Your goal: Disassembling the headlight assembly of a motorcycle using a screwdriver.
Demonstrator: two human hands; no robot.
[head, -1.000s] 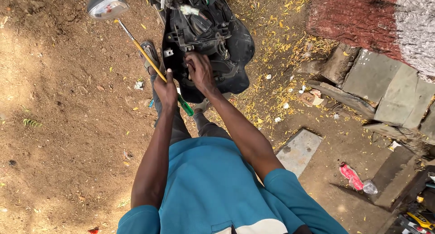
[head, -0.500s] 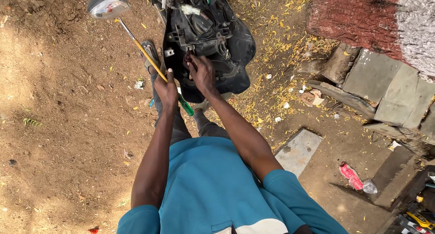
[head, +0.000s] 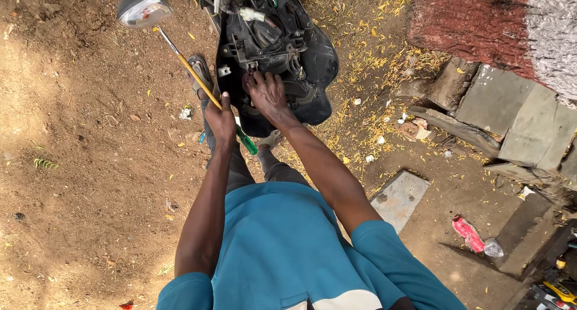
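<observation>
I look down over my blue shirt at a scooter's front end (head: 273, 51), its black cover off and wiring showing. My left hand (head: 221, 119) grips a long screwdriver (head: 191, 73) with a yellow shaft grip and green handle end, its metal tip pointing up-left toward the headlamp (head: 143, 8). My right hand (head: 267, 97) rests fingers-down on the black inner panel just below the wiring, touching it; whether it pinches a small part I cannot tell.
Bare brown dirt lies to the left. A red and white painted tree trunk (head: 511, 27) and grey stone slabs (head: 529, 130) stand at right, a flat slab (head: 399, 199) near my right elbow. A crushed bottle (head: 475, 238) and tools (head: 556, 286) lie lower right.
My right hand has shifted slightly on the black panel. The left hand and screwdriver stay almost where they were.
</observation>
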